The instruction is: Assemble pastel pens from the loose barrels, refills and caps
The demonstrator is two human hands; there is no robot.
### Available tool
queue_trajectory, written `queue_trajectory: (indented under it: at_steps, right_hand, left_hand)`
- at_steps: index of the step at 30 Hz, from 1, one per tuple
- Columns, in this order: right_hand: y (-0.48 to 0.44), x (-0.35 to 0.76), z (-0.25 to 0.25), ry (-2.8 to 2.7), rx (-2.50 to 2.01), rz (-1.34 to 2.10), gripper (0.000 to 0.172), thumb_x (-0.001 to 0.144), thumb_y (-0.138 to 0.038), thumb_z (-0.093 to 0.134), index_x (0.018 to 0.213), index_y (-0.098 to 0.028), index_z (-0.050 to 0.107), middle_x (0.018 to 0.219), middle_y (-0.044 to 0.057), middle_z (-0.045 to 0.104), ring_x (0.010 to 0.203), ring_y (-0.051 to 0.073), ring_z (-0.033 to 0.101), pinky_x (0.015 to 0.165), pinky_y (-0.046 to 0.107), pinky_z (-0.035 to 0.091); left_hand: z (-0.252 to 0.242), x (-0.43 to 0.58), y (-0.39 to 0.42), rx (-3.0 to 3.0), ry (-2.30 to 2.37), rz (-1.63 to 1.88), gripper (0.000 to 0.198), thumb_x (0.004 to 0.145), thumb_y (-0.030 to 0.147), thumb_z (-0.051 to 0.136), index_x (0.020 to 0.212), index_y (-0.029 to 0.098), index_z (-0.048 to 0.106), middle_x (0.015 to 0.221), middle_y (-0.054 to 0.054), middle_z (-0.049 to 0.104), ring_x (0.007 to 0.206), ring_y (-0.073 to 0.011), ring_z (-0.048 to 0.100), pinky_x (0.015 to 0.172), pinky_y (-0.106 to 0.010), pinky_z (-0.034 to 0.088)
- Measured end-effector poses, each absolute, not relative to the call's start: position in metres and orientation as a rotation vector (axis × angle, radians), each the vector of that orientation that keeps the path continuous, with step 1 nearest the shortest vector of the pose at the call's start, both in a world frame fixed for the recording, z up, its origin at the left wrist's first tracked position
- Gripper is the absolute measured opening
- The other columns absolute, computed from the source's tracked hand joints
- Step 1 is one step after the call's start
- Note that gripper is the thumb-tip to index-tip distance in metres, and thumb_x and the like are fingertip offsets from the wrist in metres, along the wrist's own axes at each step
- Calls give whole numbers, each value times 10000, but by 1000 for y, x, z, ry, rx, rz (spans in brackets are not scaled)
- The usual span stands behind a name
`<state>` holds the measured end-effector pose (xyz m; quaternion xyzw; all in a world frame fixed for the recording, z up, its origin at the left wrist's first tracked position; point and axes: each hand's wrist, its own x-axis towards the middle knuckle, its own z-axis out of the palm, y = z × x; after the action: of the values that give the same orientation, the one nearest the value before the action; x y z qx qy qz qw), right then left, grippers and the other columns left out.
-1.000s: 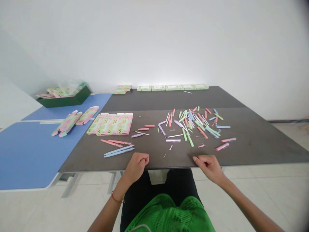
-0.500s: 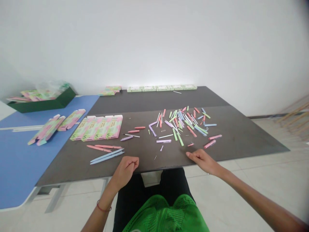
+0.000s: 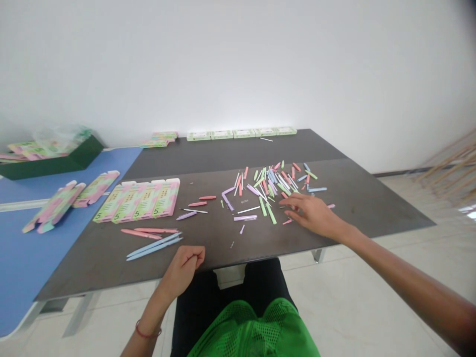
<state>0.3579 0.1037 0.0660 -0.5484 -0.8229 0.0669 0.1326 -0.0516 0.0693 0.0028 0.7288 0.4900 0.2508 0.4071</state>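
My left hand [image 3: 185,267] rests closed in a fist at the table's front edge, near two blue pens [image 3: 154,246]; nothing shows in it. My right hand [image 3: 310,212], fingers apart, hovers over the right side of the scattered pen parts and holds nothing visible. Below its fingertips lies a small pink piece [image 3: 287,221]. Green barrels [image 3: 271,213], a purple barrel [image 3: 245,217] and white refills [image 3: 249,210] lie to its left. Pink pens [image 3: 148,233] lie beside the blue ones. Two pink barrels [image 3: 207,198] and a purple tip part [image 3: 186,215] are left of the centre.
Several flat pink-green boxes [image 3: 145,199] lie at the table's left. More boxes [image 3: 243,133] line the back edge. On the blue table [image 3: 22,258] are loose cartons [image 3: 55,206] and a dark green bin [image 3: 80,157] with packaging and clear plastic.
My right hand has moved forward over the parts and its fingers have opened. My left hand stays in a fist. The whole view has shifted slightly.
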Motion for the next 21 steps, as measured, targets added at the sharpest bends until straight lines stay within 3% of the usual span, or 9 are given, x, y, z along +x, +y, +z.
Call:
queue_trajectory:
  at_steps: [8,12,15,18,21]
  right_hand:
    - [139,354,78,-2553,-1575,42,278,1005,-285,562,1206,-177,720,1118,114,734,941,271,695,743,321,458]
    - [157,355,80,-2576,-1576,111,246,962,-256,584,1140,-169,730,1047,107,736,897,261,676,746,319,433]
    - [163,354,77,-2578,-1423,349,205,903,-175,551,1027,-158,713,936,78,715,818,218,640,755,310,426]
    - [148,342,70,-2555,-1205,758,233,919,-155,422,790,-181,614,714,9,597,669,166,545,723,298,416]
    - [120,319,60,-2519,-1091,960,298,955,-192,351,719,-198,532,698,6,548,719,173,532,783,319,428]
  left_hand:
    - [2,-52,69,1847,1254,627,180,730,227,366,556,231,320,523,38,316,523,-141,351,564,-303,242]
    - [2,-53,69,1849,1250,612,179,728,230,364,557,233,310,522,40,300,518,-141,334,563,-306,237]
    - [2,-54,68,1866,1262,603,188,741,239,356,561,234,300,524,41,293,522,-143,340,574,-308,239]
    - [2,-54,67,1888,1293,588,200,759,249,351,566,232,303,531,37,312,543,-149,371,592,-310,251]
    - [1,-55,66,1902,1329,572,205,768,246,349,567,229,312,539,30,337,571,-160,398,608,-311,260]
